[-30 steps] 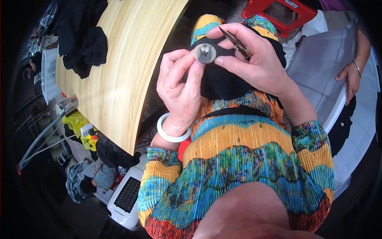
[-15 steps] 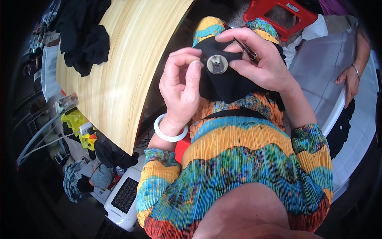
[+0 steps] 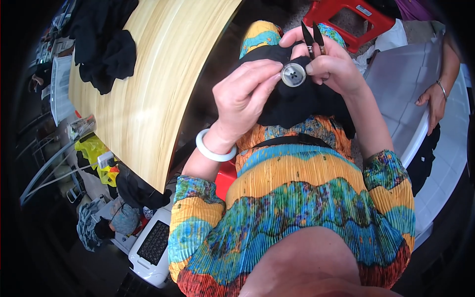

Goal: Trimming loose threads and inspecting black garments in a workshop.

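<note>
Compared with half a second ago, your left hand point(image 3: 238, 96) has come in to the round button point(image 3: 293, 75); it stood apart from it then. Its fingertips now press together at the button's left edge; whether they grip the rim or something finer, you cannot tell. The button lies farther right, between your two hands, above your lap. Your right hand point(image 3: 334, 69) remains wrapped around the snips point(image 3: 308, 38), now pointing upward with their blades spread in a narrow V; its thumb meets the button's right edge.

Materials and shapes: the button is a smooth disc, pale-rimmed, with dark holes at its grey centre. The snips have slim, dark, tapering blades. Matte black cloth point(image 3: 292, 106) drapes softly across your thighs, over a finely pleated multicoloured garment point(image 3: 297, 171). A glossy white bangle point(image 3: 215, 150) rings your left wrist. At left, the desk point(image 3: 148, 74) shows pale, streaked wood grain beneath crumpled dark fabric point(image 3: 108, 54).
</note>
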`<state>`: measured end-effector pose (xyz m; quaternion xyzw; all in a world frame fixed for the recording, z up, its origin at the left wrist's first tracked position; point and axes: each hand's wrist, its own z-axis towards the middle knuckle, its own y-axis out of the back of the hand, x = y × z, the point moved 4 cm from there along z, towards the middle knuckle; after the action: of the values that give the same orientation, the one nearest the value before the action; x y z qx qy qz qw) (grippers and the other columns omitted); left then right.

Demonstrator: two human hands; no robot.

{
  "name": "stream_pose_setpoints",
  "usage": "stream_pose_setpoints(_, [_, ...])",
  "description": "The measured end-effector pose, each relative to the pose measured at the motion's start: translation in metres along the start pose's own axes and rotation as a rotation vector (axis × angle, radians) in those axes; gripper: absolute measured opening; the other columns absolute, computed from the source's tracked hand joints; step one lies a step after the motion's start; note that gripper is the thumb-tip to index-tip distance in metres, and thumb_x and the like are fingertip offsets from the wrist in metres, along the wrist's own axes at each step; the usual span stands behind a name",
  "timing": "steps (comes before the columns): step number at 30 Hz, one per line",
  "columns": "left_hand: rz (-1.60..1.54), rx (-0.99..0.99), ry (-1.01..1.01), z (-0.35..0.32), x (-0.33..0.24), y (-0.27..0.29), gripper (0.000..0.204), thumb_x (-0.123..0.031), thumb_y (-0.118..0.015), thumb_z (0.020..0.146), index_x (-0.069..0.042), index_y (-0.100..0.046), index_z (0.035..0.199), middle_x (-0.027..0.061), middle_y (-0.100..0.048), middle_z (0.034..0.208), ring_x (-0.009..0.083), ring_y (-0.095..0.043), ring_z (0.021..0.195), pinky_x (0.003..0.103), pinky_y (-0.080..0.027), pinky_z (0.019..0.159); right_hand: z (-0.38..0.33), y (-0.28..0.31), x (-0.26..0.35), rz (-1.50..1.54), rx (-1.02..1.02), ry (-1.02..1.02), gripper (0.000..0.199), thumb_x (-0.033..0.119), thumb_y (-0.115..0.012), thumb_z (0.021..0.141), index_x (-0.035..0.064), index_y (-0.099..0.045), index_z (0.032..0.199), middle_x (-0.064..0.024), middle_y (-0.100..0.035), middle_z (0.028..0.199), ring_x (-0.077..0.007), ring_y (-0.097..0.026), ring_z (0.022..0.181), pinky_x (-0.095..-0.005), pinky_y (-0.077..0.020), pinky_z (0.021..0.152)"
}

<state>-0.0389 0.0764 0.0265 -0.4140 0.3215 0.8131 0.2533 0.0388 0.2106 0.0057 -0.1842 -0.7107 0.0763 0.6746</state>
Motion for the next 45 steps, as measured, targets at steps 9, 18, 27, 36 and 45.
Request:
stream_pose_setpoints(9, [-0.316,0.118,0.456,-0.003,0.001,-0.007,0.005,-0.004,-0.048,0.084,0.001,-0.050,0.083,0.0081,-0.059,0.085,0.0076,-0.053,0.059,0.020,-0.043,0.050,0.004,0.011,-0.010,0.223,0.056,-0.025,0.046,0.009,-0.049,0.066,-0.0059,-0.039,0.108,0.0005,-0.049,0.064,-0.0004,-0.032,0.039,-0.0121,-0.0237,0.034])
stream_pose_setpoints(18, [-0.780,0.179,0.796,-0.010,0.007,-0.004,0.013,-0.012,-0.042,0.088,0.000,-0.044,0.086,0.0136,-0.055,0.095,0.0124,-0.057,0.062,0.019,-0.046,0.050,0.005,0.012,-0.017,0.283,0.095,-0.059,0.045,0.007,-0.049,0.064,-0.0057,-0.041,0.106,-0.0007,-0.047,0.062,-0.0008,-0.032,0.039,-0.0134,-0.0234,0.034])
stream_pose_setpoints(27, [-0.432,0.095,0.532,-0.007,-0.001,-0.005,0.028,-0.002,-0.056,0.079,0.003,-0.050,0.106,0.0099,-0.055,0.094,0.0086,-0.056,0.064,0.017,-0.044,0.052,0.007,0.004,-0.016,0.231,0.054,-0.115,0.043,0.008,-0.048,0.065,-0.0015,-0.044,0.106,0.0037,-0.047,0.069,0.0009,-0.030,0.041,-0.0123,-0.0243,0.036])
stream_pose_setpoints(36, [-0.157,0.005,0.367,0.004,-0.003,-0.002,0.020,0.002,-0.060,0.074,0.001,-0.060,0.094,0.0091,-0.056,0.095,0.0087,-0.056,0.071,0.018,-0.046,0.059,0.011,-0.002,-0.010,0.134,0.020,-0.122,0.038,0.001,-0.041,0.069,-0.0034,-0.043,0.107,0.0019,-0.046,0.074,0.0002,-0.030,0.042,-0.0137,-0.0273,0.038])
stream_pose_setpoints(45, [-0.353,0.054,0.683,0.007,0.003,0.000,0.010,-0.006,-0.056,0.080,0.003,-0.057,0.085,0.0086,-0.058,0.088,0.0080,-0.057,0.062,0.016,-0.043,0.050,0.008,0.003,-0.004,-0.053,0.020,-0.137,0.036,0.003,-0.044,0.073,-0.0018,-0.042,0.109,-0.0001,-0.049,0.080,-0.0016,-0.037,0.048,-0.0147,-0.0312,0.043])
